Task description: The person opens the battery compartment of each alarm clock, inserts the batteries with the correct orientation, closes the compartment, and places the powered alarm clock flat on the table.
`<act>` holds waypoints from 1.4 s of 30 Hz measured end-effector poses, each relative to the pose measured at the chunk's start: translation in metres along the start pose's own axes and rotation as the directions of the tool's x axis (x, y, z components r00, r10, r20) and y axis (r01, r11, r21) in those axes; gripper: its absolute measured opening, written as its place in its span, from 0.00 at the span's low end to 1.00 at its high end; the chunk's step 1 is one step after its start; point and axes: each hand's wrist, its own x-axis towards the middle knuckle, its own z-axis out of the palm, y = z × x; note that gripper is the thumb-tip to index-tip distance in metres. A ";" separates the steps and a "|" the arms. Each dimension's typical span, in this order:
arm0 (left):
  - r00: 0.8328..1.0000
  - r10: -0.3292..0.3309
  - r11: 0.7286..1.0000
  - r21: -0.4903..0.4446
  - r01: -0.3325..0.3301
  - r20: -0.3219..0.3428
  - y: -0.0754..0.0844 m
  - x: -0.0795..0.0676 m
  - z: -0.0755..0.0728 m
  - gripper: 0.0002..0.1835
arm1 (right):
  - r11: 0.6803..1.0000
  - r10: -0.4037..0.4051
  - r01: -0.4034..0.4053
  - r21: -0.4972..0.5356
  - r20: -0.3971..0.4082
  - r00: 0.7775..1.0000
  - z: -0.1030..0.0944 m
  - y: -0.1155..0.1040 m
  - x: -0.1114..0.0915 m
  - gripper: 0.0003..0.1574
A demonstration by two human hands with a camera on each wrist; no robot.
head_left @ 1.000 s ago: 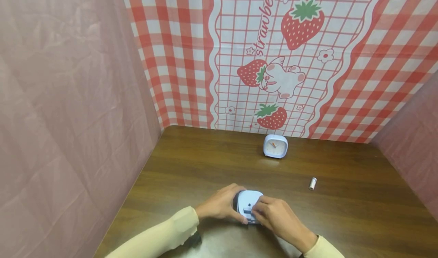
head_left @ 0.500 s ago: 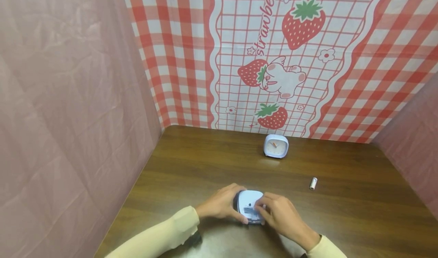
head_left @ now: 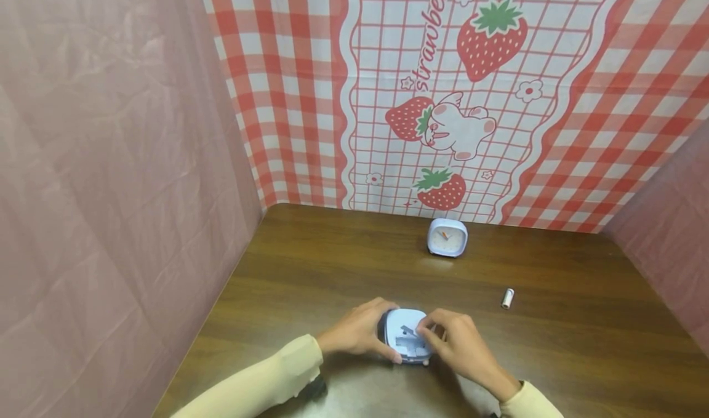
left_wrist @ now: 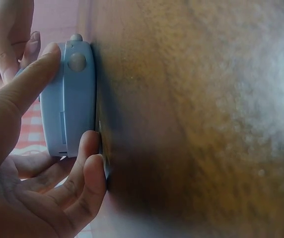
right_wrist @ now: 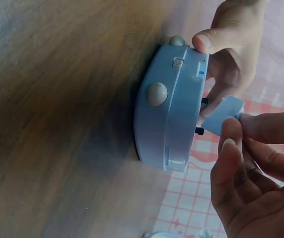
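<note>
A light blue alarm clock [head_left: 400, 323] lies face down on the table, its back upward and its battery compartment [head_left: 408, 346] uncovered. Around the clock's left side curls my left hand [head_left: 360, 330], thumb on the near edge and fingers at the far edge. My right hand [head_left: 460, 347] pinches a small blue battery cover [right_wrist: 225, 114] between thumb and fingers, just above the clock's back. Two black knobs [right_wrist: 200, 131] stick out of that back in the right wrist view, and round grey feet [right_wrist: 157, 94] show on its side.
A second, lavender-rimmed clock [head_left: 447, 238] stands upright near the back edge of the wooden table [head_left: 310, 264]. To the right lies a single white battery [head_left: 507, 298]. A red checked strawberry cloth [head_left: 304, 98] hangs behind; pink cloth hangs at both sides.
My right hand has lifted the battery cover off the clock's back and moved slightly right, leaving the compartment exposed. The left hand and the clock have stayed in place.
</note>
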 end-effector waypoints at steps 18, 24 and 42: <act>1.000 -0.009 1.000 -0.003 0.009 -0.007 0.001 0.000 0.000 0.53 | 0.894 0.392 -0.408 0.186 0.120 0.912 -0.013 0.007 -0.003 0.03; 1.000 -0.012 1.000 -0.006 0.012 -0.007 0.001 0.000 0.001 0.53 | 0.817 0.485 -0.504 0.279 0.139 0.863 -0.019 0.010 -0.006 0.05; 1.000 -0.016 0.999 -0.035 0.016 0.000 0.001 -0.001 0.001 0.53 | 0.650 0.645 -0.659 0.377 0.185 0.742 -0.038 0.034 -0.022 0.11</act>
